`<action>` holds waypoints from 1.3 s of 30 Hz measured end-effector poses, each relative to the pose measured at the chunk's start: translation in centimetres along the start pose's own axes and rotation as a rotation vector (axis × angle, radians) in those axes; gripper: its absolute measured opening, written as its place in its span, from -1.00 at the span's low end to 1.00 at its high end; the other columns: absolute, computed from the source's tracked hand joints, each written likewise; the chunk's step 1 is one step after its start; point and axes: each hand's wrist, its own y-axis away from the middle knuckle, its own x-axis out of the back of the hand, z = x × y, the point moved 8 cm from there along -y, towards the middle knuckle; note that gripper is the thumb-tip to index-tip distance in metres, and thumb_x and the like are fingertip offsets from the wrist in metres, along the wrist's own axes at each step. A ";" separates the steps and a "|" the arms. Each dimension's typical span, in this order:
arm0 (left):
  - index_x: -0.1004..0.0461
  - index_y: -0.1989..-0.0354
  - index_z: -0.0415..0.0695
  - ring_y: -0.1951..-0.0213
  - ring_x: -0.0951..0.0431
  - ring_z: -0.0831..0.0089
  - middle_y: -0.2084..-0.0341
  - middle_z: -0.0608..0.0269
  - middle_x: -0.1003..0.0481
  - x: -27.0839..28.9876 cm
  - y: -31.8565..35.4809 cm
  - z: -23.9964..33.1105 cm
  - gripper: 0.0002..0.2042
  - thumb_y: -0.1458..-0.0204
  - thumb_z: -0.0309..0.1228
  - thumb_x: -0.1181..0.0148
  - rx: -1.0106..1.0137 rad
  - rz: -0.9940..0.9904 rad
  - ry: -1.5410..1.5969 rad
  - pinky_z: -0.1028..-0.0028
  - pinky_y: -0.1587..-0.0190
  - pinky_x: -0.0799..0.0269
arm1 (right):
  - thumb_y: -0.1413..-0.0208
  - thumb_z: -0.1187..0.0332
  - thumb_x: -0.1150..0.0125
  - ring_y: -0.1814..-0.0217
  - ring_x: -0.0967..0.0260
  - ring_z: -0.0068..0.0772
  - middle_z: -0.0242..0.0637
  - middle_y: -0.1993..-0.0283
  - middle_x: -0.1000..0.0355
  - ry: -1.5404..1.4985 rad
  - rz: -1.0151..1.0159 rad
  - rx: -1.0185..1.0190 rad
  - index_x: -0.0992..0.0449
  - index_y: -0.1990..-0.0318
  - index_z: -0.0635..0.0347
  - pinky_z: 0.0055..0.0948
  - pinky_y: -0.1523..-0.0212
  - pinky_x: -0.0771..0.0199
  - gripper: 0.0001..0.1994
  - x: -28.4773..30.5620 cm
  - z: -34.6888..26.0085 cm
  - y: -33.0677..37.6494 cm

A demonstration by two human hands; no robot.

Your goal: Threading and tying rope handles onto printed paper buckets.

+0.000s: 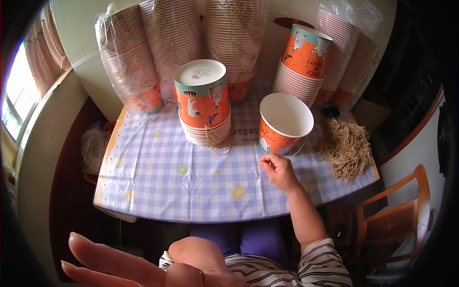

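A paper bucket [286, 119], orange with a white rim and white inside, stands mouth up on the right half of the table. Just in front of its base is my right hand [279, 171], thumb and fingers pinched together; whatever they may hold is too small to make out. A thin cord strand hangs by the bucket's right side. My left hand [126, 263] is raised close to the camera at the lower left, its fingers stretched out and holding nothing. Left of the bucket stands an upside-down stack of similar buckets [203, 107], with loose cord hanging at its lower rim.
A tangled bundle of beige cord [346, 149] lies at the table's right end. Another upside-down bucket stack [303, 67] stands behind the bucket. Tall plastic-wrapped stacks [172, 43] line the back. A checked tablecloth [201, 201] covers the table; a wooden chair [394, 220] stands right.
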 end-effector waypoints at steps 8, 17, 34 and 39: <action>0.30 -0.37 0.31 -0.06 -0.06 0.14 -0.37 0.46 0.56 -1.0 -0.2 0.1 -0.34 -0.15 -0.06 0.13 -0.018 0.014 -0.011 -0.03 0.08 -0.37 | -0.03 0.53 -0.19 0.41 -0.41 -0.36 -0.25 0.44 -0.43 0.002 -0.018 0.014 -0.44 0.36 0.30 -0.45 0.37 -0.40 -0.94 -0.2 -0.1 0.0; 0.24 -0.37 0.31 0.03 -0.21 0.13 -0.38 0.50 0.53 -1.6 -0.3 0.3 -0.39 -0.18 -0.12 0.14 -0.040 0.036 -0.030 0.08 0.08 -0.44 | -0.03 0.52 -0.19 0.42 -0.40 -0.36 -0.25 0.43 -0.43 -0.003 -0.010 0.008 -0.44 0.36 0.29 -0.46 0.38 -0.40 -0.94 -0.2 0.0 0.1; 0.14 -0.36 0.33 0.07 -0.40 0.03 -0.40 0.46 0.35 -0.6 0.0 -0.5 -0.44 -0.21 -0.20 0.11 -0.049 0.023 0.129 0.10 0.03 -0.46 | -0.02 0.53 -0.19 0.41 -0.42 -0.31 -0.23 0.43 -0.44 0.019 -0.007 0.027 -0.44 0.36 0.28 -0.43 0.36 -0.41 -0.94 -0.1 -0.3 0.0; 0.17 -0.36 0.29 0.06 -0.39 0.06 -0.40 0.44 0.35 -0.2 0.1 -0.7 -0.42 -0.20 -0.20 0.10 -0.046 0.029 0.108 0.13 0.04 -0.45 | -0.02 0.53 -0.18 0.39 -0.42 -0.30 -0.23 0.43 -0.44 0.022 -0.013 0.048 -0.44 0.36 0.28 -0.43 0.35 -0.41 -0.94 -0.2 -0.5 -0.1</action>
